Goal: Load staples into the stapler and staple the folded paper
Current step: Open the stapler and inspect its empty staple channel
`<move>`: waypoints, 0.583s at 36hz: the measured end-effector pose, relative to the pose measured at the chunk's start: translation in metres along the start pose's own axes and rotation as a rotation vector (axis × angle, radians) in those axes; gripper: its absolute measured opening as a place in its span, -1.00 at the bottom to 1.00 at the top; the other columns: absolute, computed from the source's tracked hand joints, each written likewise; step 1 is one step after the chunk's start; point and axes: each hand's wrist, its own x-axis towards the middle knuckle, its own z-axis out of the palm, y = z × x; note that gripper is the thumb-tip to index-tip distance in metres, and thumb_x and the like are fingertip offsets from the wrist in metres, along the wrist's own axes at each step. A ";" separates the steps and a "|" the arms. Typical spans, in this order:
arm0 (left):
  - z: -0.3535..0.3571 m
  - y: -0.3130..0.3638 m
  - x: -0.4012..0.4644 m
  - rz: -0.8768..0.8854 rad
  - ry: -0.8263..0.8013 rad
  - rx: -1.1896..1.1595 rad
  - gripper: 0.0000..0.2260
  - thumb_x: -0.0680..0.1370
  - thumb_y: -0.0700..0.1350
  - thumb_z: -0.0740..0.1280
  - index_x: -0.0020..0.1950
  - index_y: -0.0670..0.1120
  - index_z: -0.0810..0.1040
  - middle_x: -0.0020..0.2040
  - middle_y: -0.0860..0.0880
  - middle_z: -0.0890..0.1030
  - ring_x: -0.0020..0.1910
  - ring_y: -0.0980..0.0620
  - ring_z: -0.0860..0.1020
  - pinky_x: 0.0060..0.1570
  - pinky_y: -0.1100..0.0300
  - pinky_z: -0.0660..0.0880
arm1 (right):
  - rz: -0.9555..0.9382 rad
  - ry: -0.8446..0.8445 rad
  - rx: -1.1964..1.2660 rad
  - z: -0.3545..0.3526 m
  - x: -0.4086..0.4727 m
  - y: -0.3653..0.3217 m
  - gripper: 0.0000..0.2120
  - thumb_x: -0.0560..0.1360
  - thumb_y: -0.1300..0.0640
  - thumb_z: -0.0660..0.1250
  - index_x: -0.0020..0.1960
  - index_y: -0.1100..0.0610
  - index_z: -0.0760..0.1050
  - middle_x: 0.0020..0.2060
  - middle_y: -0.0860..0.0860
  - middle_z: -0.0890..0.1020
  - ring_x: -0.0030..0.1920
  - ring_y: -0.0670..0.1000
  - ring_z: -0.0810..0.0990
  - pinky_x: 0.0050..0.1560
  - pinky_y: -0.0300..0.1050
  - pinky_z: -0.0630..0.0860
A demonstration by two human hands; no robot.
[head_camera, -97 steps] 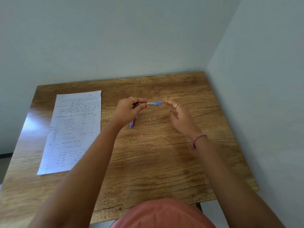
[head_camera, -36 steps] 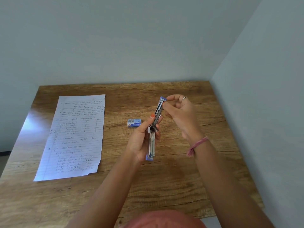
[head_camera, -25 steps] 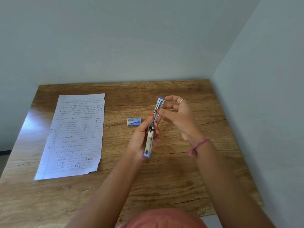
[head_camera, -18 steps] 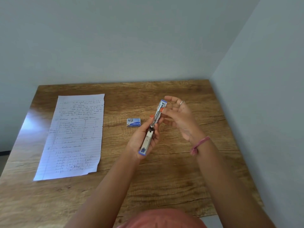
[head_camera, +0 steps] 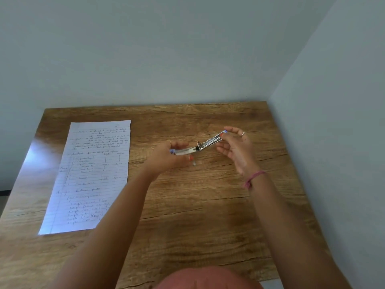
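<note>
The stapler [head_camera: 200, 146], silver with blue ends, is swung fully open and lies almost level above the middle of the wooden table [head_camera: 187, 215]. My left hand [head_camera: 168, 157] grips its left half. My right hand [head_camera: 235, 147] pinches its right end between thumb and fingers. The handwritten lined paper [head_camera: 93, 174] lies flat and unfolded at the table's left. The small blue staple box is hidden behind my left hand.
The table stands in a corner, with a wall along its far edge and another along its right edge. My forearms reach in from the near edge. A pink wristband [head_camera: 255, 178] is on my right wrist.
The open stapler has turned from nearly upright to almost level, and both hands have moved away from me with it. My left hand now covers the staple box.
</note>
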 end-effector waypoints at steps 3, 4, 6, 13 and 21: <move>-0.005 0.005 0.016 0.155 0.079 0.310 -0.69 0.43 -0.13 0.51 0.15 0.02 0.61 0.01 0.07 0.58 -0.04 0.10 0.55 -0.02 0.22 0.48 | 0.010 0.012 0.046 -0.004 0.007 0.003 -0.80 0.50 0.29 0.39 0.09 0.15 0.49 -0.30 0.00 0.70 -0.28 -0.01 0.69 -0.22 -0.18 0.63; -0.006 0.006 0.022 0.197 0.111 0.419 -0.70 0.44 -0.13 0.49 0.15 0.01 0.61 0.01 0.03 0.56 -0.03 0.07 0.53 0.00 0.20 0.47 | 0.012 0.015 0.049 -0.005 0.009 0.005 -0.80 0.50 0.29 0.39 0.11 0.16 0.49 -0.28 0.01 0.70 -0.26 0.00 0.69 -0.20 -0.17 0.63; -0.010 0.007 0.033 0.233 0.145 0.501 -0.72 0.46 -0.13 0.47 0.17 -0.02 0.62 0.04 -0.02 0.56 0.00 0.02 0.54 0.04 0.16 0.48 | 0.018 0.021 0.036 -0.007 0.012 0.008 -0.79 0.51 0.29 0.38 0.11 0.16 0.48 -0.22 0.05 0.69 -0.23 0.01 0.69 -0.17 -0.18 0.63; -0.020 -0.005 0.057 0.210 0.165 0.387 -0.66 0.44 -0.18 0.49 0.20 -0.03 0.59 -0.08 0.11 0.59 -0.12 0.21 0.55 -0.03 0.32 0.53 | -0.066 -0.047 -0.240 -0.020 0.019 0.025 -0.70 0.45 0.31 0.45 0.15 0.17 0.52 -0.04 0.09 0.68 -0.10 -0.09 0.70 -0.12 -0.31 0.59; -0.028 -0.006 0.069 0.194 0.172 0.238 -0.54 0.41 -0.26 0.50 0.27 -0.03 0.52 -0.09 0.18 0.60 -0.16 0.32 0.57 -0.26 0.56 0.44 | -0.303 -0.080 -0.766 -0.024 0.022 0.031 -0.75 0.44 0.09 0.49 0.10 0.03 0.60 -0.14 -0.14 0.64 -0.19 -0.26 0.60 -0.18 -0.45 0.49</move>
